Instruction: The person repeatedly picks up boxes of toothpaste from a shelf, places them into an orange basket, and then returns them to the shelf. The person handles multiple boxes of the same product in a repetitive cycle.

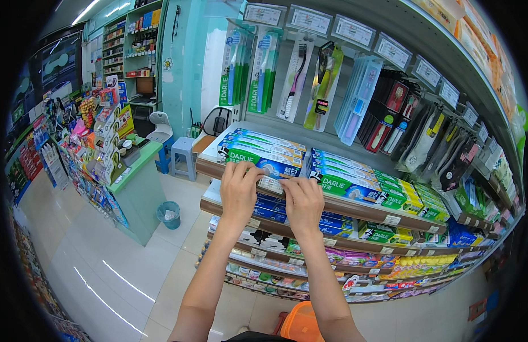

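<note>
A small white price tag [271,184] with print sits at the brown front strip [353,207] of the upper shelf. My left hand [240,188] pinches its left end with bent fingers, just below a row of blue, white and green Darlie toothpaste boxes [264,154]. At the tag's right end, my right hand [304,201] grips with thumb and fingertips. A second row of Darlie boxes [345,181] lies behind and right of that hand. Parts of both grips are hidden behind the fingers.
Packaged toothbrushes [294,79] hang above the boxes, under price labels [310,20]. Lower shelves hold more boxes [383,233]. An orange basket [303,322] stands on the floor by my legs. To the left are a blue stool [183,156], a waste bin [168,215] and a green counter [139,205].
</note>
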`<state>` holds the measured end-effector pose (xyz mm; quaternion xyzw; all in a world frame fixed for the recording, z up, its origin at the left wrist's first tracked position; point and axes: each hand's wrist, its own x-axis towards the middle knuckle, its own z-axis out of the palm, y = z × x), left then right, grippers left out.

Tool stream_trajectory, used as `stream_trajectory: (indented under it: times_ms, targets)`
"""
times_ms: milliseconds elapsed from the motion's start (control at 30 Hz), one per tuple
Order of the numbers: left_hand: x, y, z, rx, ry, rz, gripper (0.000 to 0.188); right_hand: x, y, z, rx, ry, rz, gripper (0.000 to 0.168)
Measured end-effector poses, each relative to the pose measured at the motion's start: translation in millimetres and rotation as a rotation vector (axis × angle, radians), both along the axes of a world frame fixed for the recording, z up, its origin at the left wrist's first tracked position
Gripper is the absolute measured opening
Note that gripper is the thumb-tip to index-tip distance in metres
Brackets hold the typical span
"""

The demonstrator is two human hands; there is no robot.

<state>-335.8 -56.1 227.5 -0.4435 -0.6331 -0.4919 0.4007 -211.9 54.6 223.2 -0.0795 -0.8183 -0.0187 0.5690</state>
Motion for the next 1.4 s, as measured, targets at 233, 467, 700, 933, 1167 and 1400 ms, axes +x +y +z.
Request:
stream_trajectory:
  times_ms: [233, 467, 700, 933, 1167, 1400]
  targets:
    - [-2.1, -1.3, -9.9, -0.041, -0.012, 0.009, 0.01, -4.4, -6.8, 0.6, 0.029, -0.013, -0.002, 0.023]
    - [1.2, -4.6, -9.0, -0.044, -0.028, -0.005, 0.009, -0.8, -12.6, -1.2, -0.009, -0.059, -0.009, 0.026]
    - [2.2, -4.2, -7.3, -0.052, -0.028, -0.011, 0.009, 3.5, -13.3, -3.6, -0.019, -0.085, 0.014, 0.028]
    - [0.9, -0.5, 8.6, 0.0, 0.013, 0.096, 0.013, 9.3, -11.3, 2.4, -0.04, -0.078, 0.052, 0.024]
    - [-68.0, 11.8, 35.1, -0.069, -0.158, 0.234, 0.029, -7.3, 2.7, 48.9, 0.116, -0.077, -0.188, 0.039]
    - [-84.0, 17.3, 51.2, -0.402, -0.327, 0.153, 0.034, -29.7, 24.1, 49.0, -0.09, -0.394, -0.321, 0.082]
